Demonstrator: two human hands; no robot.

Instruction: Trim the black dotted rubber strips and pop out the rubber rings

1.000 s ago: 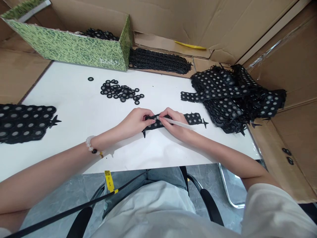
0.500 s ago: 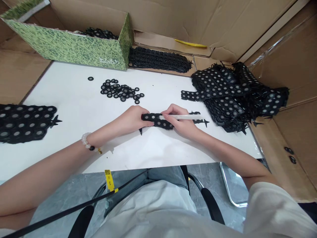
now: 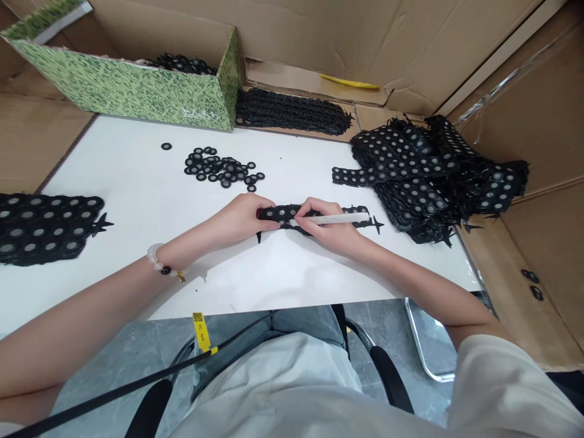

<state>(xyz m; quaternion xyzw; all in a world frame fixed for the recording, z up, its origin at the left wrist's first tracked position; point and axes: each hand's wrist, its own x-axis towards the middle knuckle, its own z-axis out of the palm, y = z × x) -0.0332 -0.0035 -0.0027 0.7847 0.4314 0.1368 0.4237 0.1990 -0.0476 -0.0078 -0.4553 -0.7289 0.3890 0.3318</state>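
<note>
On the white table, a black strip (image 3: 285, 213) with rows of pale round spots lies across in front of me. My left hand (image 3: 249, 217) pinches its left end between thumb and fingers. My right hand (image 3: 326, 219) is closed around a slim white pen-like tool (image 3: 340, 218), whose tip meets the strip near its middle; the tip itself is hidden by my fingers. The strip's right end, with a pointed black star-shaped tab, shows beyond my right hand. Behind my hands lies a loose group of small black rings (image 3: 223, 169).
A large pile of spotted black strips (image 3: 410, 176) sits at the right. More strips (image 3: 50, 225) lie at the left edge. Along the back stand a green patterned box (image 3: 137, 91) and a stack of black strips (image 3: 294, 111). A yellow tool (image 3: 349, 81) rests on the cardboard.
The tip of the white tool has shifted slightly left and down along the strip, and the tool tilts more. My left hand still grips the same end.
</note>
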